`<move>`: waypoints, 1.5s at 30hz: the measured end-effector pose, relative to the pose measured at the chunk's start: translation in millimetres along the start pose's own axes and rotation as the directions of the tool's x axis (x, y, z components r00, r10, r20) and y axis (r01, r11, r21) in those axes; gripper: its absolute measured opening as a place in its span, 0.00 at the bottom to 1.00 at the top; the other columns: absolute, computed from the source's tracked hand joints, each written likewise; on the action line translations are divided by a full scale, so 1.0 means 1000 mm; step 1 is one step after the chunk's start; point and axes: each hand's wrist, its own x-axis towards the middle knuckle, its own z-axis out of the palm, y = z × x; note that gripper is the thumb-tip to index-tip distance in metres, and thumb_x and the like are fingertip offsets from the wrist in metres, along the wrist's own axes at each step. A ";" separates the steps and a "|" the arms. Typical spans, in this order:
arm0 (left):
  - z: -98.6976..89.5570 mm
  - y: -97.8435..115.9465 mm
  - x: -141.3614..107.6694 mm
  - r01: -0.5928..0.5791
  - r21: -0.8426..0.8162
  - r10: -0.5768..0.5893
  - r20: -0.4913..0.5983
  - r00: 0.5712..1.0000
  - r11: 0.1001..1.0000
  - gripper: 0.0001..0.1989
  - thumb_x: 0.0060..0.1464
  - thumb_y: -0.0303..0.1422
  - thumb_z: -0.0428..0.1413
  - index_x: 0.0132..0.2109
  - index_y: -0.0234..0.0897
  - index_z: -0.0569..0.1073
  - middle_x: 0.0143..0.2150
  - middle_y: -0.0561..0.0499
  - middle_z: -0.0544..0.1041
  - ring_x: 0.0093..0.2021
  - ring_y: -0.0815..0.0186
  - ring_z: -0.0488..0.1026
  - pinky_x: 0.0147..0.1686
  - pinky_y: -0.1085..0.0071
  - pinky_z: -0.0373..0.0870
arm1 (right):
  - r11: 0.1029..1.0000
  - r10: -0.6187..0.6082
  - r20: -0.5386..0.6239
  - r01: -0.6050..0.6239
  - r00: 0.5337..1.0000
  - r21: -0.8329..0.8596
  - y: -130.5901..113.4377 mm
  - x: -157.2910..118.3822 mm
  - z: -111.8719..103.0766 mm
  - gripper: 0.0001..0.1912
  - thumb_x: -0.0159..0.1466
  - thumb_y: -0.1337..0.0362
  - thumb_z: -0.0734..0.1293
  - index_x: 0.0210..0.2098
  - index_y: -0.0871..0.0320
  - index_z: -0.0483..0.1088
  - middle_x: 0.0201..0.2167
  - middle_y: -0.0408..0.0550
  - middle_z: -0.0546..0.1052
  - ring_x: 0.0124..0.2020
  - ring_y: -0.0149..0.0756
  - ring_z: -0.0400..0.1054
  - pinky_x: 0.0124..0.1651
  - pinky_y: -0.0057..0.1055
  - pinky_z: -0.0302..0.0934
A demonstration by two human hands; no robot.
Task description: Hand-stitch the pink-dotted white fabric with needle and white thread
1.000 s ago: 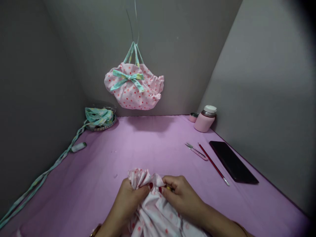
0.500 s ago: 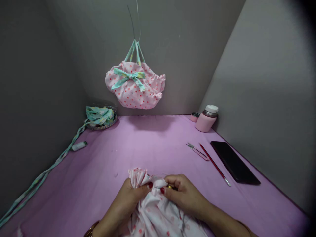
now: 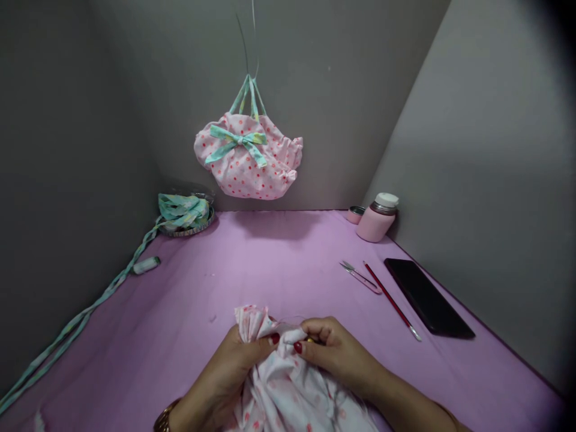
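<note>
Dotted cloth (image 3: 288, 390): bunched between our hands, low over the purple table (image 3: 270, 258).
Left hand (image 3: 236, 360): we clamp the gathers (image 3: 252, 324), thumb on top.
Right hand (image 3: 335, 348): thumb and fingers pinch the fold (image 3: 292, 335).
Thread (image 3: 294, 317): faint loop; slack could snag or knot it.
Gathers: could slip uneven if our left thumb eases.
Vs 1.0 s ago: our thumbs sit slightly farther apart, fold flatter.
</note>
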 end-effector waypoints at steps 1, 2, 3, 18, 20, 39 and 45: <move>0.000 0.000 0.000 0.001 -0.005 -0.001 0.001 1.000 1.000 0.07 0.42 0.28 0.62 0.32 0.31 0.74 0.26 0.45 0.77 0.27 0.63 0.74 0.31 0.69 0.70 | 1.000 -0.002 0.003 0.002 1.000 0.019 0.001 0.000 0.000 0.12 0.55 0.60 0.69 0.32 0.64 0.75 0.27 0.46 0.75 0.27 0.27 0.63 0.32 0.23 0.53; -0.001 -0.001 0.000 0.007 -0.007 -0.007 0.004 1.000 1.000 0.07 0.42 0.28 0.62 0.31 0.32 0.73 0.26 0.45 0.77 0.27 0.63 0.74 0.31 0.69 0.70 | 0.999 -0.005 0.006 0.004 1.000 0.035 0.002 0.001 0.000 0.12 0.55 0.60 0.70 0.32 0.64 0.75 0.28 0.46 0.75 0.27 0.27 0.64 0.32 0.24 0.54; -0.002 -0.001 0.000 0.014 -0.008 -0.014 0.003 1.000 1.000 0.07 0.41 0.28 0.62 0.31 0.32 0.73 0.26 0.46 0.77 0.27 0.63 0.74 0.31 0.69 0.70 | 0.999 -0.005 0.005 0.005 1.000 0.051 0.003 0.001 0.001 0.12 0.55 0.60 0.70 0.32 0.63 0.75 0.28 0.46 0.75 0.27 0.27 0.64 0.33 0.24 0.54; 0.001 -0.001 0.003 0.000 -0.032 -0.001 -0.026 1.000 0.999 0.08 0.40 0.28 0.63 0.31 0.32 0.73 0.25 0.47 0.77 0.25 0.64 0.74 0.29 0.70 0.70 | 0.993 -0.087 -0.042 0.084 0.995 -0.088 -0.005 -0.002 0.005 0.10 0.57 0.62 0.67 0.36 0.61 0.75 0.30 0.47 0.76 0.34 0.33 0.67 0.37 0.27 0.58; 0.001 -0.001 0.003 0.005 -0.022 -0.005 -0.014 1.000 1.000 0.09 0.41 0.29 0.63 0.32 0.32 0.73 0.25 0.45 0.77 0.26 0.63 0.74 0.29 0.70 0.70 | 0.990 -0.071 -0.042 0.066 0.997 -0.125 -0.006 -0.003 0.005 0.10 0.57 0.62 0.66 0.35 0.61 0.76 0.29 0.46 0.75 0.32 0.33 0.67 0.35 0.26 0.58; -0.002 -0.008 0.005 -0.003 -0.061 0.000 -0.039 0.999 0.998 0.09 0.39 0.29 0.63 0.31 0.33 0.73 0.24 0.48 0.76 0.27 0.63 0.74 0.29 0.70 0.68 | 0.992 -0.096 -0.062 0.091 0.993 -0.091 0.002 0.001 0.010 0.09 0.58 0.61 0.65 0.30 0.62 0.70 0.27 0.44 0.70 0.29 0.31 0.61 0.33 0.26 0.55; -0.002 -0.007 0.004 -0.021 -0.022 0.020 -0.039 0.999 1.000 0.11 0.39 0.29 0.63 0.34 0.31 0.75 0.24 0.47 0.76 0.27 0.62 0.74 0.28 0.70 0.68 | 0.952 -0.135 -0.088 0.105 0.987 -0.287 0.004 -0.001 0.009 0.08 0.60 0.64 0.63 0.30 0.62 0.71 0.26 0.44 0.68 0.30 0.31 0.60 0.33 0.26 0.54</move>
